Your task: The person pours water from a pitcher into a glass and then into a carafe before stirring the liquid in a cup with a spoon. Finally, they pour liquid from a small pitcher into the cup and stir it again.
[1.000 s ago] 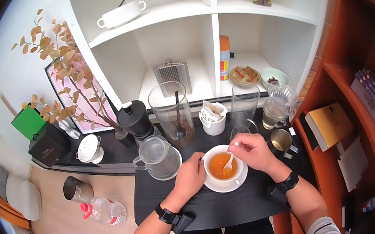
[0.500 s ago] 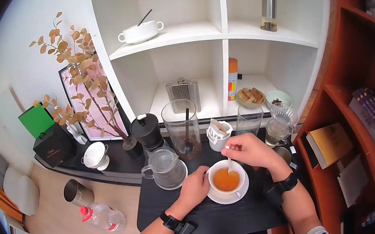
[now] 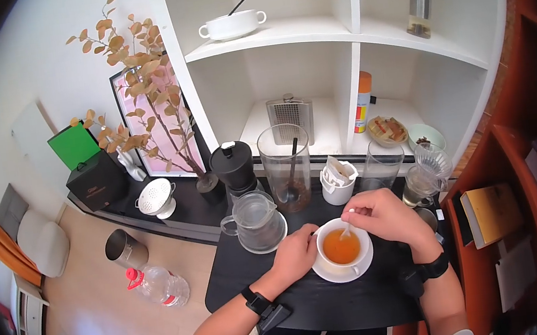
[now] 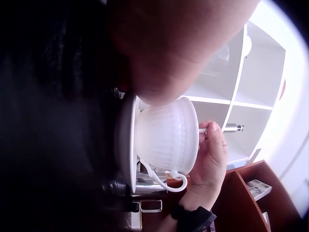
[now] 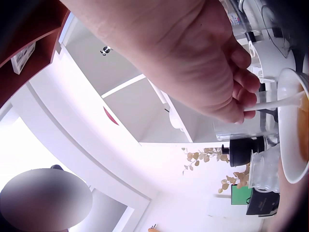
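A white teacup point(image 3: 327, 259) of amber tea point(image 3: 341, 247) stands on a white saucer point(image 3: 327, 278) on the black table. My left hand point(image 3: 295, 255) holds the cup at its left side; the fingertips are partly hidden. In the left wrist view that hand is a blurred shape over the fluted cup point(image 4: 161, 135), whose looped handle point(image 4: 176, 186) shows below. Thumb and fingers of my right hand point(image 3: 383, 215) pinch the top of a white spoon point(image 3: 346, 230), its lower end dipping into the tea. The right wrist view shows the spoon point(image 5: 273, 104) slanting into the cup point(image 5: 288, 150).
Left of the cup stands a glass pitcher point(image 3: 253, 218) near a black grinder point(image 3: 233, 165). Behind are a tall glass cylinder point(image 3: 276, 160) with a dark spoon, a white cup with a drip bag point(image 3: 339, 185), and a ribbed glass dripper point(image 3: 433, 159). A white shelf point(image 3: 321, 49) rises beyond.
The head view has shifted, so the scene sits farther right. My right hand keeps its pinch on the spoon, which has moved about in the tea. The left hand stays at the cup.
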Tool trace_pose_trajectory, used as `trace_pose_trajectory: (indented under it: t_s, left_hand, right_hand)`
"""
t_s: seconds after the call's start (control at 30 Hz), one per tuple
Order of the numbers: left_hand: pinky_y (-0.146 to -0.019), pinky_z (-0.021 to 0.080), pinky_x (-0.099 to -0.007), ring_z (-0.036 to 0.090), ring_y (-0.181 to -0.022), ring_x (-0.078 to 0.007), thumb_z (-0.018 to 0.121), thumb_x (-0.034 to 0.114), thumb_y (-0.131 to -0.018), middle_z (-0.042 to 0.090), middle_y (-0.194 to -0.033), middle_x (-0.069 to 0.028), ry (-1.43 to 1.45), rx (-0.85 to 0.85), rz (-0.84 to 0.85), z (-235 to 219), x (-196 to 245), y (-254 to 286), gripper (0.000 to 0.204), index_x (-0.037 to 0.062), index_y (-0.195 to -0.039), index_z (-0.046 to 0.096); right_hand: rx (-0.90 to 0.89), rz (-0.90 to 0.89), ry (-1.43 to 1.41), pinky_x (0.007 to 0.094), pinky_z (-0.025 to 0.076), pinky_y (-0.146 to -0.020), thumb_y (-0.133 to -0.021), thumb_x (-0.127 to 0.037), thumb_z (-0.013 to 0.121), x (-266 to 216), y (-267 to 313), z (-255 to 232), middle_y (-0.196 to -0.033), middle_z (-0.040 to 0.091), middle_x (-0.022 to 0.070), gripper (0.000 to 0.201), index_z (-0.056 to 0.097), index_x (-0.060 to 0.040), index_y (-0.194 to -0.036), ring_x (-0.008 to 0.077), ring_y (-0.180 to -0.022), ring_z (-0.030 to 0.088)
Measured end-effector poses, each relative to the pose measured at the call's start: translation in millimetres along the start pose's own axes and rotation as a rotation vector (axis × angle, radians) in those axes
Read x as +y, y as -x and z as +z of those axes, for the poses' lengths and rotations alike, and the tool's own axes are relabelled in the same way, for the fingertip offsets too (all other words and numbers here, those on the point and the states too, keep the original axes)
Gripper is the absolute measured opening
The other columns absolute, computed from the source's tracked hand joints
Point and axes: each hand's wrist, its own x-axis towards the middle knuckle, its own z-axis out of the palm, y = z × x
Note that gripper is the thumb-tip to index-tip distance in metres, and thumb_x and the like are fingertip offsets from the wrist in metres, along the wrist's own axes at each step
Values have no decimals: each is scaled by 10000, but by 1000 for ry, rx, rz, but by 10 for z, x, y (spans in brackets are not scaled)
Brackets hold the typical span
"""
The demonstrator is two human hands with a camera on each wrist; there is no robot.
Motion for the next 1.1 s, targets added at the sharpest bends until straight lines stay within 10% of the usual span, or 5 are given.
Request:
trace_pose_trajectory:
  t_s: [0.3, 0.47, 0.7, 0.97, 1.1]
  left_hand:
    - [-779, 583, -519, 739, -888, -424, 598, 113, -991, 760, -922, -210, -5, -21, -46, -30, 72, -1, 226, 42, -1192, 673]
    - [-739, 574, -485, 735, -837, -403, 615, 104, -995, 744, -892, -202, -6, -12, -33, -9, 37, -4, 231, 49, -1210, 679]
    - [-742, 564, -499, 727, -856, -422, 623, 81, -987, 741, -933, -225, 19, -47, -29, -12, 65, -18, 207, 48, -1183, 683]
    - [-714, 556, -476, 725, -808, -408, 614, 52, -987, 723, -864, -210, 22, -10, 8, 33, 9, -13, 235, 51, -1211, 684]
    - [-708, 559, -464, 726, -779, -392, 620, 53, -987, 717, -835, -196, 32, -22, 15, 21, 37, -15, 239, 53, -1218, 684]
  right_hand:
    - [-92, 0, -77, 309, 508, -654, -981, -202, 758, -162, 16, 119, -745, 688, 85, 215, 769, 12, -998, 124, -686, 631]
    - [102, -168, 210, 395, 530, -646, -960, -171, 725, -99, 4, 29, -748, 699, 168, 183, 754, 10, -950, 327, -677, 693]
    - [-97, 52, -9, 343, 508, -643, -974, -210, 743, -164, 25, 9, -821, 723, 137, 217, 763, 6, -983, 243, -689, 669]
    - [106, -193, 247, 391, 542, -675, -960, -192, 721, -33, 47, -15, -818, 719, 155, 211, 768, 13, -952, 324, -712, 700]
    - [-72, -103, 106, 445, 542, -701, -952, -209, 705, -84, 60, 5, -801, 719, 196, 235, 760, 16, -915, 399, -761, 698]
